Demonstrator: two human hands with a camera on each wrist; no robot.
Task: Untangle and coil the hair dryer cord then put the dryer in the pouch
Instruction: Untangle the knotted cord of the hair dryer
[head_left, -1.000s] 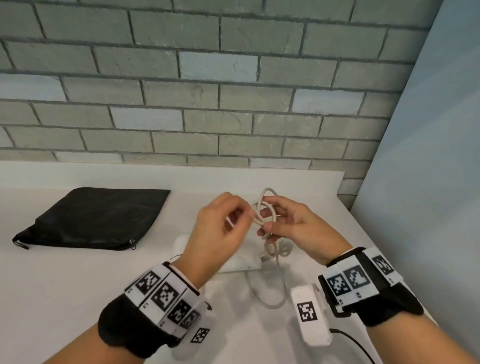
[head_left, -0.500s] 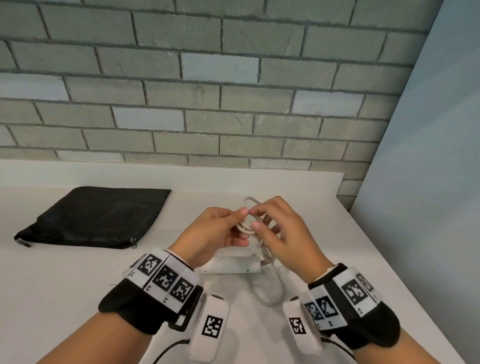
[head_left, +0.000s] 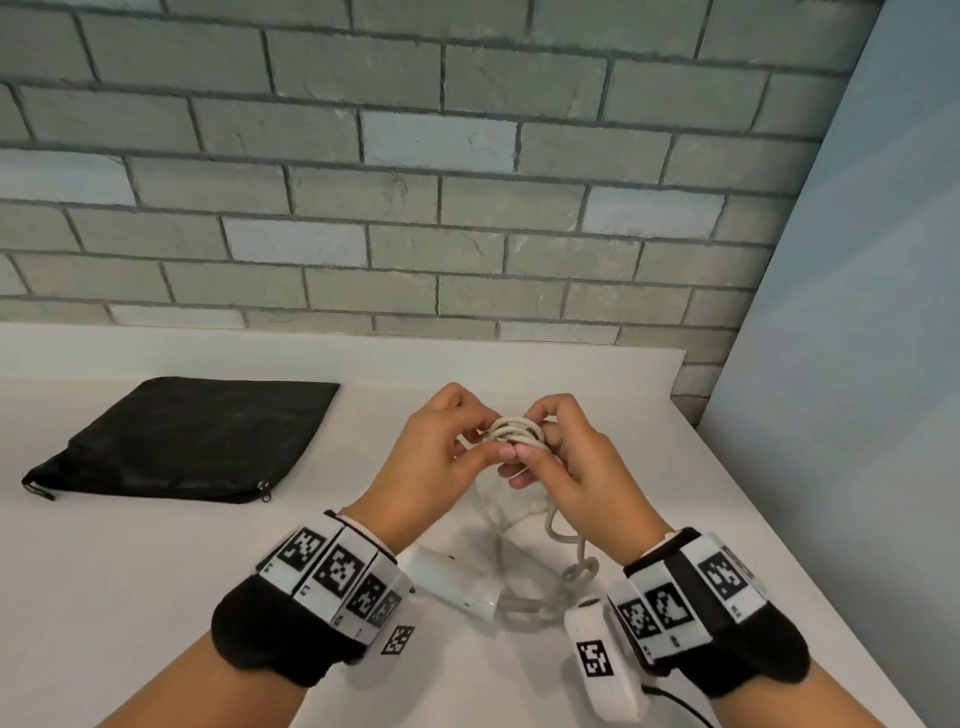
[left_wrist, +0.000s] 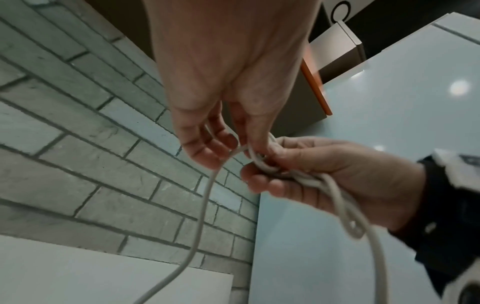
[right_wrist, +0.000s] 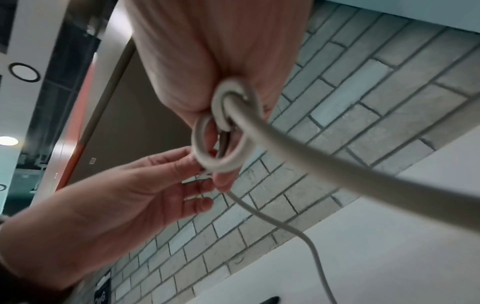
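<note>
The white hair dryer (head_left: 457, 582) lies on the white counter (head_left: 156, 597) between my wrists, partly hidden by my left wrist. Its pale cord (head_left: 517, 431) is wound in small loops held above the counter. My right hand (head_left: 550, 457) grips the loops (right_wrist: 223, 131) with curled fingers. My left hand (head_left: 452, 447) pinches the cord (left_wrist: 244, 148) just beside them, fingertips touching the right hand. Loose cord (head_left: 566, 540) with a twisted kink hangs from the hands to the dryer. The black zip pouch (head_left: 197, 441) lies flat at the left.
A grey brick wall (head_left: 415, 208) backs the counter. A pale blue panel (head_left: 857, 364) closes the right side, where the counter edge runs diagonally. A thin black cable (head_left: 675, 701) trails from my right wrist device.
Both hands have come together and lowered slightly. The large open loop seen earlier is now drawn into a tighter small coil between my fingers. The view has tilted, showing the dryer nearer my wrists.
</note>
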